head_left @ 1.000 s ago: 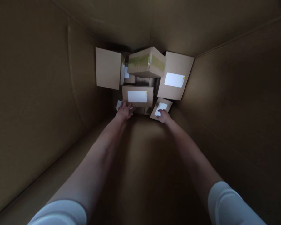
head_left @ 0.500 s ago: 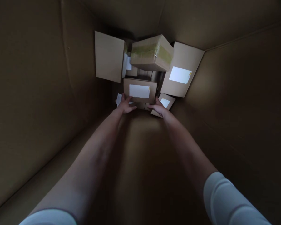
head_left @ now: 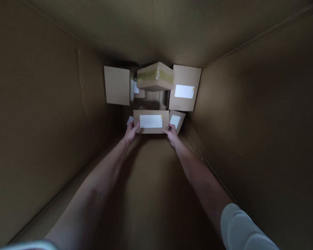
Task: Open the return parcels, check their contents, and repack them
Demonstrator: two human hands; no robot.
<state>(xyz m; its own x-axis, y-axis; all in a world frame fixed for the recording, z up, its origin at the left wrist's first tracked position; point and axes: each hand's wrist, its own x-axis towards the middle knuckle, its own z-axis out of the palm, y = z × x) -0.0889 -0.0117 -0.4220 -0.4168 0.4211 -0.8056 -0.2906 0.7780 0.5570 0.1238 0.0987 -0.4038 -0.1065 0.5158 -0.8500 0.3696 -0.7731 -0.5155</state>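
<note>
Between my two hands is a brown cardboard box (head_left: 151,131) with a large white label (head_left: 150,121) on the face toward me. My left hand (head_left: 130,132) grips its left end, thumb on the front face. At the right end, my right hand (head_left: 172,132) is closed on the box in the same way. The fingers behind the box are partly hidden. Just beyond my right hand lies a smaller labelled box (head_left: 181,119), partly covered. A piece of white paper or a label (head_left: 129,120) shows beside my left hand.
Tall cardboard walls (head_left: 237,104) of a deep carton surround everything. Along the far side stand a plain box (head_left: 117,85) at left, a box with yellowish tape (head_left: 156,76) in the middle, and a labelled box (head_left: 185,74) at right.
My hands have closed on the ends of the labelled box, where before the fingers were spread at its lower edge. The view has shifted, and the box now stands apart from the taped one.
</note>
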